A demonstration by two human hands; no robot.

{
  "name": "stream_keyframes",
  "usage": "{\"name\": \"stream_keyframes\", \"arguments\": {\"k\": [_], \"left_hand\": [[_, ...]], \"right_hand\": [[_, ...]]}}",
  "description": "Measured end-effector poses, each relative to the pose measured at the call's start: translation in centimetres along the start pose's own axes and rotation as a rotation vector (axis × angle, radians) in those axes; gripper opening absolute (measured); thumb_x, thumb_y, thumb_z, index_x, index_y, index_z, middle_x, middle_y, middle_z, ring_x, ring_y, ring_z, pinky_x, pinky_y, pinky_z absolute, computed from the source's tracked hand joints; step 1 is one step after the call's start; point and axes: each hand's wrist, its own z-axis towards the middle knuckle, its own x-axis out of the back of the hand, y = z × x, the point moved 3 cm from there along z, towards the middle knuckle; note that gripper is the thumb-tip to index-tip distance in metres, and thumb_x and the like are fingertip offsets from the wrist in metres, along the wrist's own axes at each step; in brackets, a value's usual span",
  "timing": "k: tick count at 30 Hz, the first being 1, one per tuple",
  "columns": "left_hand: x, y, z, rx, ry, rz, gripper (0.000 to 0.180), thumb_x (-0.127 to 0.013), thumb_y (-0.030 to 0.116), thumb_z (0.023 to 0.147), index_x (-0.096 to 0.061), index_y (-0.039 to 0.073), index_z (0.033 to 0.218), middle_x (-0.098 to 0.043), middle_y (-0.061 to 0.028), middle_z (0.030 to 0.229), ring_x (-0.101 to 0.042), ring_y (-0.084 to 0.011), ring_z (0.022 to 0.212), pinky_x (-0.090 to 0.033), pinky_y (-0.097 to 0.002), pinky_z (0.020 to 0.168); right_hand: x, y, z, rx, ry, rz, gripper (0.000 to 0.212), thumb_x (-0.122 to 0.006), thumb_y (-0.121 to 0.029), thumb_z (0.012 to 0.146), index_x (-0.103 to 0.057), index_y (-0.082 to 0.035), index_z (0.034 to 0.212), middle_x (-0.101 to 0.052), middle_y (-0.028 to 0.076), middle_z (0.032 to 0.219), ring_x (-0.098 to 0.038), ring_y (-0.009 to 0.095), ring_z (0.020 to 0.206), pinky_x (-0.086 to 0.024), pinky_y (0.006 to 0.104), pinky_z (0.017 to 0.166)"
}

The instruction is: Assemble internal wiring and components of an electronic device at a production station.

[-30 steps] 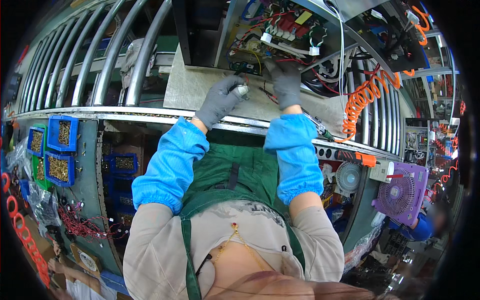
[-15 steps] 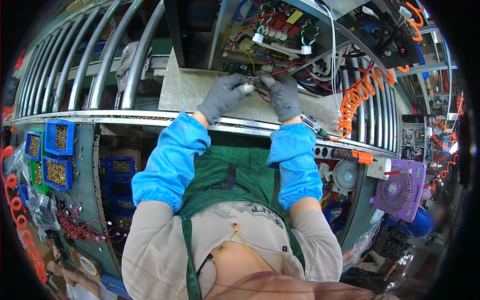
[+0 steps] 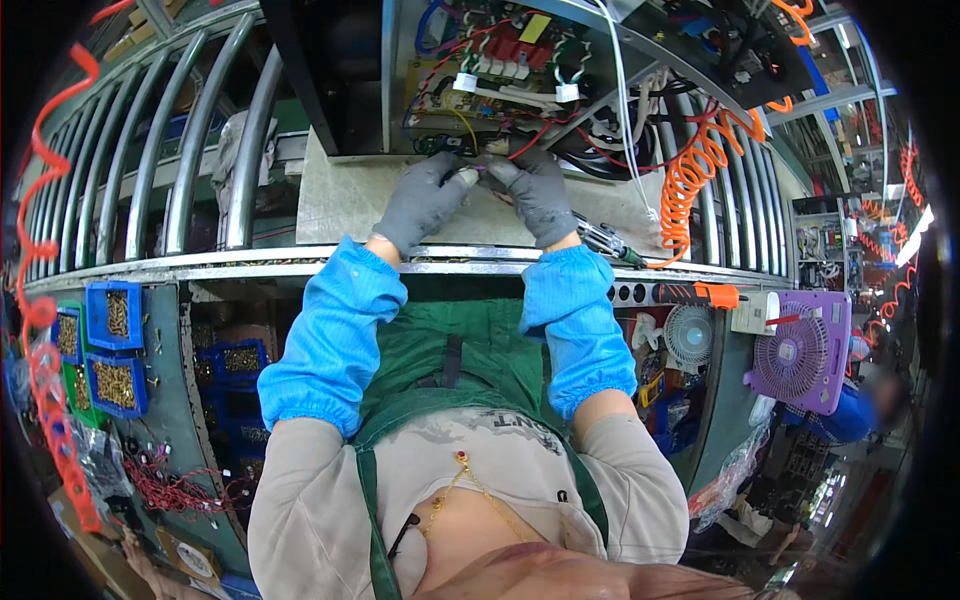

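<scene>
Both my hands wear grey gloves and meet at the front edge of an open metal housing point(image 3: 388, 80) packed with circuit boards and wiring. My left hand point(image 3: 420, 203) is closed, thumb and forefinger pinched near a short purple-looking wire end. My right hand point(image 3: 535, 195) pinches close beside it, and a red wire point(image 3: 530, 142) runs from there into the housing. The fingertips nearly touch, and the exact joint between them is too small to make out. A pen-shaped power screwdriver point(image 3: 605, 240) lies just right of my right wrist.
Metal rollers point(image 3: 207, 140) flank the pale work plate point(image 3: 330, 205). An orange coiled hose point(image 3: 683, 205) hangs at the right. Blue bins point(image 3: 115, 385) of brass screws and a red wire bundle point(image 3: 180, 488) sit at the left; a purple fan point(image 3: 800, 355) stands at the right.
The whole view has shifted, so the housing appears farther left and lower. My hands stay pinched together on the wire, a little closer to the housing.
</scene>
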Motion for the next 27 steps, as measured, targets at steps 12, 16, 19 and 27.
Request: {"name": "stream_keyframes", "arguments": {"k": [12,16,19,27], "left_hand": [[1.1,-3.5,-0.3,0.132,0.113,-0.536,0.031,-0.061,0.029,0.088,-0.061,0.001,0.103,-0.063,-0.0058,0.082,-0.059,-0.0114,0.066,-0.049,-0.0271,0.05],[2.3,-3.2,-1.3,0.118,0.141,-0.643,0.025,-0.063,0.022,0.089,-0.061,0.0,0.1,-0.062,-0.0045,0.087,-0.057,-0.0095,0.071,-0.05,-0.0252,0.061],[2.4,-5.3,-1.9,0.11,0.174,-0.62,0.024,-0.063,0.023,0.089,-0.06,0.001,0.097,-0.061,-0.0044,0.084,-0.055,-0.0093,0.068,-0.05,-0.0248,0.061],[0.6,-5.7,-3.3,0.171,0.067,-0.752,0.026,-0.064,0.024,0.088,-0.06,0.0,0.098,-0.058,-0.0038,0.078,-0.057,-0.0101,0.061,-0.05,-0.0247,0.057]], "right_hand": [[6.4,-4.5,-2.3,0.157,0.839,-0.261,0.033,-0.061,-0.032,0.09,-0.059,0.0,0.099,-0.064,0.01,0.082,-0.059,0.018,0.063,-0.049,0.0317,0.057],[7.1,-1.1,-0.2,0.326,0.767,-0.29,0.035,-0.064,-0.03,0.088,-0.059,0.001,0.103,-0.066,0.011,0.087,-0.062,0.016,0.063,-0.05,0.0279,0.051],[2.8,-1.3,-0.8,-0.306,0.467,-0.216,0.03,-0.063,-0.027,0.086,-0.061,-0.003,0.105,-0.066,0.009,0.079,-0.063,0.017,0.063,-0.049,0.0286,0.051],[-3.5,1.7,1.8,0.393,0.175,-1.054,0.02,-0.06,-0.02,0.078,-0.065,-0.009,0.095,-0.064,0.018,0.085,-0.061,0.037,0.077,-0.048,0.0459,0.066]]}}
